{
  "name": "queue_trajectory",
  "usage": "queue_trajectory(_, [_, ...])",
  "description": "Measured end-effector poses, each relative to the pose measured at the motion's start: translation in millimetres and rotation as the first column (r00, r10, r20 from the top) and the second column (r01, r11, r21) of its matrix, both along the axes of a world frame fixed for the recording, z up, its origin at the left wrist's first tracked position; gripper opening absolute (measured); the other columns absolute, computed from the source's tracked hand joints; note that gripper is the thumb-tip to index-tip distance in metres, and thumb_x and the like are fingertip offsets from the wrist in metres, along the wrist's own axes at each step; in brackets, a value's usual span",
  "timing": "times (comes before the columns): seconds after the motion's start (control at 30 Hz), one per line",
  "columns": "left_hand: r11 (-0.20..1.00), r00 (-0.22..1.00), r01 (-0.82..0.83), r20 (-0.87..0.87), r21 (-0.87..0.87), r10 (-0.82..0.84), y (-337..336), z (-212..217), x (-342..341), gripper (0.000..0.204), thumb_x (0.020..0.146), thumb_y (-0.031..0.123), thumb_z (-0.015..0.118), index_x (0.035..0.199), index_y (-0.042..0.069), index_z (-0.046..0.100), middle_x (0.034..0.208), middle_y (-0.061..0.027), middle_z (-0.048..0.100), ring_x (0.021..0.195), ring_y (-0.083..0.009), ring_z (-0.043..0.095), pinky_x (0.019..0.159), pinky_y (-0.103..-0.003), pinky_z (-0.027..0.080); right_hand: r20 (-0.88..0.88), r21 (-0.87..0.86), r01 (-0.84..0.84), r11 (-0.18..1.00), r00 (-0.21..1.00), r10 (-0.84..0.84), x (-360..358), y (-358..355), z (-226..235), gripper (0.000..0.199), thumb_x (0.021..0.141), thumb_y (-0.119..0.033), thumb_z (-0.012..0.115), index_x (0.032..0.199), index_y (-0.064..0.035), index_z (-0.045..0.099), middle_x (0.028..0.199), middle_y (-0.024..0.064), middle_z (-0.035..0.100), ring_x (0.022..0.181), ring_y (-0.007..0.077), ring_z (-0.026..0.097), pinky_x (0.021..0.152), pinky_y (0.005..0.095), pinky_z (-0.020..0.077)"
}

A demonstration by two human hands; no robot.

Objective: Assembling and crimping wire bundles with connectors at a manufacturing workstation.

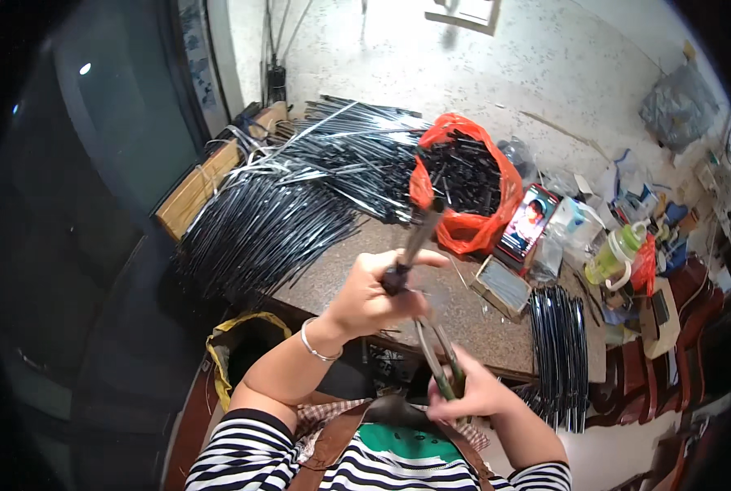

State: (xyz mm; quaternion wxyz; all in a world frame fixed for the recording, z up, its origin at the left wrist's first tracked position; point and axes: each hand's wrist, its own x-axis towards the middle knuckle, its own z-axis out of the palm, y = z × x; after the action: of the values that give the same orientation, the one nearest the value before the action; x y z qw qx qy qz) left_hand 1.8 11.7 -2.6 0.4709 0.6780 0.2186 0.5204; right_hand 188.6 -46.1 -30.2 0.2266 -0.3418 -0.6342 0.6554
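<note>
My left hand (367, 293), a bangle on its wrist, is closed around a dark, narrow rod-like piece (419, 237) that points up and away, blurred by motion. A dark knob-like part shows at the thumb. My right hand (476, 391) is closer to my body and grips a pair of pliers (435, 360) with long arms and green handles. The pliers' upper end reaches up to my left hand; its jaws are hidden there. Beyond my hands stands a red plastic bag (509, 184) full of short black pieces (464, 172).
Bundles of thin black rods (271, 229) cover the table's left, beside a wooden board (198, 188). At right are a phone (529, 221) playing video, a small box (502, 285) of grey strips, another rod bundle (559, 352) and a green bottle (615, 255). The table edge (341, 327) runs below my left hand.
</note>
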Motion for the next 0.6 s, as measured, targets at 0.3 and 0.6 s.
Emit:
queue_trajectory(0.3, [0.981, 0.995, 0.085, 0.067, -0.172, -0.075, -5, 8, -10, 0.068, 0.059, 0.053, 0.053, 0.087, -0.009, 0.051, 0.043, 0.0058, 0.037, 0.038, -0.0002, 0.032, 0.036, -0.014, 0.02, -0.309, -0.651, -0.254, 0.716, 0.949, 0.056, 4, -5, -8, 0.016, 0.065, -0.008, 0.054, 0.072, 0.0042, 0.046, 0.059, 0.0083, 0.051, 0.049, 0.0168, 0.053, 0.042, 0.0242, 0.0423])
queue_trajectory(0.6, [0.99, 0.997, -0.074, 0.0, -0.123, 0.075, -4, 7, -8, 0.062, 0.058, 0.052, 0.056, 0.079, -0.006, 0.052, 0.045, 0.0061, 0.037, 0.041, -0.0001, 0.033, 0.038, -0.014, 0.021, 0.082, 0.889, 0.133, 0.437, 0.894, -0.44, 8, 2, 5, 0.024, 0.061, -0.001, 0.051, 0.084, 0.0009, 0.046, 0.069, 0.0128, 0.05, 0.06, 0.0202, 0.05, 0.053, 0.0274, 0.0403])
